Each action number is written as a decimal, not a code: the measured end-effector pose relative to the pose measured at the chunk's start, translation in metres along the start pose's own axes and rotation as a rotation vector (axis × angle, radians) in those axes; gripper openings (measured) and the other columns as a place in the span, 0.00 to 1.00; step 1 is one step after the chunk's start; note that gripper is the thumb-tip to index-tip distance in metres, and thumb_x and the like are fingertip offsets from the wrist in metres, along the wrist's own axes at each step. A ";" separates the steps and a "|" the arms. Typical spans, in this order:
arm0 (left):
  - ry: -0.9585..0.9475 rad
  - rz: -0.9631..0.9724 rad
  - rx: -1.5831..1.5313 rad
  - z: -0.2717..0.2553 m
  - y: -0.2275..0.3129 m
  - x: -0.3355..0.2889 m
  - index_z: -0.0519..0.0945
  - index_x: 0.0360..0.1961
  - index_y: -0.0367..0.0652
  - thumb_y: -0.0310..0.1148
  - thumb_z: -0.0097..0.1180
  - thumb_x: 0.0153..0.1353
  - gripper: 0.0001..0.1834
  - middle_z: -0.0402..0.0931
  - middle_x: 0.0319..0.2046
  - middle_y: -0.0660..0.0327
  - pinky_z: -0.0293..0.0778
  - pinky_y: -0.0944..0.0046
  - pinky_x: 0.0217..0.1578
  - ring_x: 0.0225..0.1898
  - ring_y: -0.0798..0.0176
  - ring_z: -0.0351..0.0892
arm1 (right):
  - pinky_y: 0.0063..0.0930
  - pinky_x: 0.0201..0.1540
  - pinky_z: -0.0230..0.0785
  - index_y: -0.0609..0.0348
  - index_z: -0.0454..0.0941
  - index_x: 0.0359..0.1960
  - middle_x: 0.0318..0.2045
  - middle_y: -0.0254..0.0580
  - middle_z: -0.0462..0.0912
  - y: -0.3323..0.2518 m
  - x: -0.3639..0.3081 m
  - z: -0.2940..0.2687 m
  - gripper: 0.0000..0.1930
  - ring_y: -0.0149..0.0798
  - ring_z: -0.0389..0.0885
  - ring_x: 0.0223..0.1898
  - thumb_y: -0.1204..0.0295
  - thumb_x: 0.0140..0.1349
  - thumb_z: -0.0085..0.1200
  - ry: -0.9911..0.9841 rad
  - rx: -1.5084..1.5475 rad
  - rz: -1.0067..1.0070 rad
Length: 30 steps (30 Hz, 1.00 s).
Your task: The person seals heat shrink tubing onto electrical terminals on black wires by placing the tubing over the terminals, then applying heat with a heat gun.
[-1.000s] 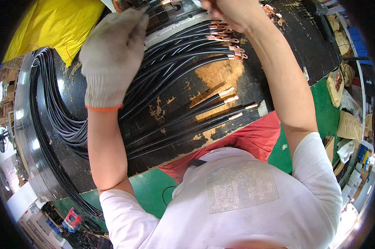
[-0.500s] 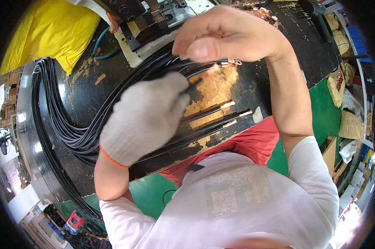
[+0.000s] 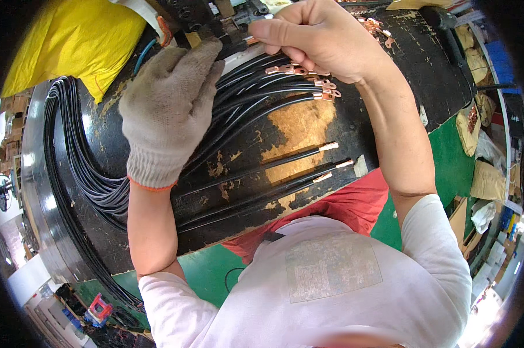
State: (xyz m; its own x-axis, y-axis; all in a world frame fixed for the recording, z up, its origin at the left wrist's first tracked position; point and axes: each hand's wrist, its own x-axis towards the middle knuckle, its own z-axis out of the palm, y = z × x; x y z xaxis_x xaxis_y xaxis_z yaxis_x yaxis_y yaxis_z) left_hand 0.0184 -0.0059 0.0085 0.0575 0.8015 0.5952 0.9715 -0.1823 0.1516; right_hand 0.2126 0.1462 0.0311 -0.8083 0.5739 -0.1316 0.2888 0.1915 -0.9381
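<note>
My left hand, in a pale knitted glove with an orange hem, is raised at the machine's front edge. Its fingers are closed round a black cable, whose end points toward my other hand. My bare right hand is pinched at that cable's end. A small copper-coloured bit shows below the thumb; I cannot tell whether it is a lug or bare wire. Beneath both hands lie several black cables with copper lugs on their ends. Nearer me, cables with stripped copper ends lie without lugs.
A metal machine stands at the back of the worn black table. Loose copper lugs are heaped at the far right. A yellow sack lies far left, and a long cable bundle curves along the left side.
My left hand has moved up and away from me, from over the cables to the machine, with a cable in it. My right hand has risen slightly, its fingers now pinched at the cable's end.
</note>
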 end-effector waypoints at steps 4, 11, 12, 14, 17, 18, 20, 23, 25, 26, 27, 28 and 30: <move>0.083 0.145 0.070 0.006 -0.008 0.000 0.88 0.46 0.50 0.34 0.70 0.58 0.14 0.81 0.31 0.62 0.80 0.60 0.33 0.32 0.57 0.84 | 0.10 0.14 0.60 0.65 0.87 0.39 0.19 0.29 0.81 0.035 0.001 -0.001 0.17 0.18 0.75 0.16 0.61 0.75 0.57 0.031 0.115 -0.083; 0.096 0.190 0.163 0.002 0.006 0.003 0.86 0.42 0.51 0.36 0.68 0.57 0.11 0.77 0.26 0.67 0.78 0.62 0.28 0.28 0.61 0.81 | 0.34 0.28 0.77 0.66 0.87 0.30 0.20 0.47 0.84 0.026 -0.001 0.014 0.13 0.35 0.83 0.22 0.66 0.64 0.62 0.134 -0.282 -0.199; 0.106 0.196 0.158 0.003 0.010 0.005 0.86 0.42 0.51 0.36 0.68 0.57 0.11 0.77 0.26 0.67 0.78 0.62 0.28 0.28 0.61 0.81 | 0.39 0.31 0.78 0.65 0.86 0.27 0.19 0.52 0.83 0.030 -0.002 0.026 0.13 0.37 0.85 0.24 0.67 0.63 0.61 0.354 -0.610 -0.433; 0.081 0.167 0.188 0.003 0.015 0.005 0.85 0.40 0.51 0.37 0.67 0.57 0.10 0.74 0.24 0.68 0.77 0.62 0.26 0.27 0.62 0.80 | 0.35 0.29 0.78 0.66 0.87 0.29 0.21 0.47 0.85 0.030 -0.001 0.029 0.14 0.35 0.86 0.25 0.66 0.65 0.62 0.313 -0.613 -0.434; 0.116 0.110 0.085 0.000 0.007 0.002 0.87 0.42 0.49 0.34 0.70 0.56 0.12 0.79 0.28 0.64 0.80 0.61 0.29 0.29 0.59 0.83 | 0.19 0.25 0.77 0.67 0.86 0.40 0.30 0.41 0.89 0.026 0.005 0.000 0.20 0.31 0.88 0.29 0.57 0.73 0.58 -0.095 0.235 -0.014; 0.170 0.081 0.014 0.001 0.006 0.003 0.87 0.42 0.48 0.32 0.71 0.55 0.12 0.81 0.29 0.62 0.81 0.61 0.31 0.30 0.57 0.84 | 0.19 0.27 0.79 0.69 0.84 0.45 0.32 0.44 0.89 0.033 0.008 -0.014 0.24 0.32 0.89 0.31 0.53 0.75 0.56 -0.219 0.489 -0.013; 0.165 0.080 -0.002 0.002 0.005 0.003 0.88 0.43 0.46 0.28 0.72 0.54 0.14 0.83 0.32 0.58 0.82 0.59 0.34 0.32 0.55 0.86 | 0.20 0.28 0.82 0.70 0.83 0.47 0.33 0.45 0.89 0.041 0.010 -0.021 0.26 0.32 0.90 0.31 0.51 0.75 0.54 -0.285 0.687 -0.015; 0.147 0.041 -0.013 0.003 0.004 0.004 0.88 0.44 0.45 0.28 0.72 0.54 0.14 0.83 0.31 0.58 0.82 0.58 0.34 0.32 0.55 0.85 | 0.20 0.30 0.83 0.69 0.82 0.47 0.35 0.46 0.89 0.045 0.017 -0.011 0.25 0.33 0.90 0.31 0.52 0.74 0.55 -0.393 0.770 -0.005; 0.150 0.055 -0.056 0.003 0.003 0.004 0.88 0.44 0.45 0.28 0.72 0.55 0.14 0.83 0.31 0.58 0.81 0.58 0.33 0.31 0.54 0.85 | 0.20 0.30 0.83 0.69 0.83 0.47 0.35 0.46 0.90 0.052 0.022 -0.004 0.24 0.32 0.90 0.31 0.53 0.74 0.56 -0.434 0.836 -0.017; 0.151 0.054 -0.053 0.003 0.001 0.003 0.88 0.44 0.45 0.28 0.72 0.55 0.14 0.83 0.31 0.58 0.81 0.58 0.33 0.31 0.54 0.85 | 0.20 0.30 0.83 0.68 0.83 0.46 0.35 0.45 0.90 0.053 0.025 -0.001 0.23 0.31 0.90 0.31 0.54 0.74 0.57 -0.479 0.903 -0.024; 0.146 0.055 -0.062 0.003 -0.001 0.003 0.88 0.44 0.45 0.28 0.71 0.55 0.14 0.83 0.31 0.58 0.81 0.58 0.33 0.31 0.54 0.85 | 0.19 0.28 0.83 0.67 0.84 0.44 0.32 0.42 0.89 0.049 0.025 0.000 0.21 0.29 0.89 0.29 0.56 0.72 0.60 -0.478 0.919 0.010; 0.142 0.057 -0.070 0.002 -0.003 0.003 0.88 0.44 0.44 0.28 0.71 0.55 0.13 0.83 0.31 0.58 0.81 0.59 0.32 0.31 0.54 0.85 | 0.19 0.28 0.83 0.67 0.84 0.44 0.32 0.42 0.89 0.049 0.026 0.002 0.21 0.29 0.89 0.29 0.56 0.72 0.60 -0.480 0.917 0.006; 0.124 0.040 -0.073 0.001 -0.002 0.005 0.88 0.44 0.44 0.28 0.71 0.56 0.13 0.82 0.31 0.58 0.80 0.59 0.32 0.31 0.54 0.85 | 0.18 0.26 0.82 0.65 0.85 0.41 0.28 0.38 0.89 0.051 0.027 0.005 0.19 0.27 0.88 0.27 0.57 0.71 0.61 -0.447 0.953 0.020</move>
State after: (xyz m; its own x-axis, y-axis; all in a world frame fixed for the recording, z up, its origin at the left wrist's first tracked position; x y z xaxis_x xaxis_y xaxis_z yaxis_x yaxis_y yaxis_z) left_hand 0.0175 -0.0008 0.0106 0.0629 0.7170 0.6943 0.9495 -0.2572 0.1795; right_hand 0.2028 0.1668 -0.0216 -0.9796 0.1866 -0.0741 -0.0618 -0.6313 -0.7731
